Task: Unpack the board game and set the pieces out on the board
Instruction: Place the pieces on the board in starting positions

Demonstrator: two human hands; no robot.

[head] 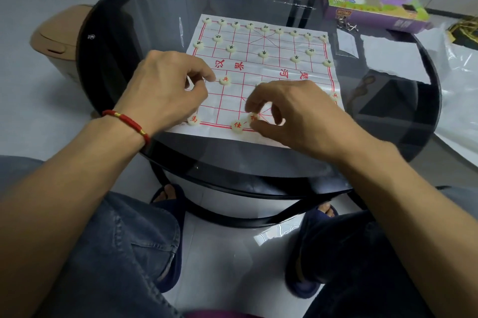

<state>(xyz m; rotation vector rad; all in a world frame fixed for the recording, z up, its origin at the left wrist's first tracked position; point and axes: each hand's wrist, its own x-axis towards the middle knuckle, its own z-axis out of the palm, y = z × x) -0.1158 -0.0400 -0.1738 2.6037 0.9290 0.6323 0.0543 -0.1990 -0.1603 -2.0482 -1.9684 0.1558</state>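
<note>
The right hand (292,113) has its grip pinched on a red piece (254,117) just above the board (261,79)'s near edge, beside another red piece (237,126). The left hand (165,90) hovers with fingers curled over the board's left side; whether it holds anything cannot be told. Black pieces (263,53) line the far edge. The box (372,4) sits at the tabletop (144,15)'s far right edge; its left part is bare glass.

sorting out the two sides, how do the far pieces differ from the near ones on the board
The far pieces carry dark characters; the near pieces carry red ones. The far pieces fill their back row with more spread in front; only a few near pieces show, with gaps on the paper board. No hand touches the far pieces; the right hand pinches a near piece, the left hand curls nearby. Both sets are pale round discs.
</note>
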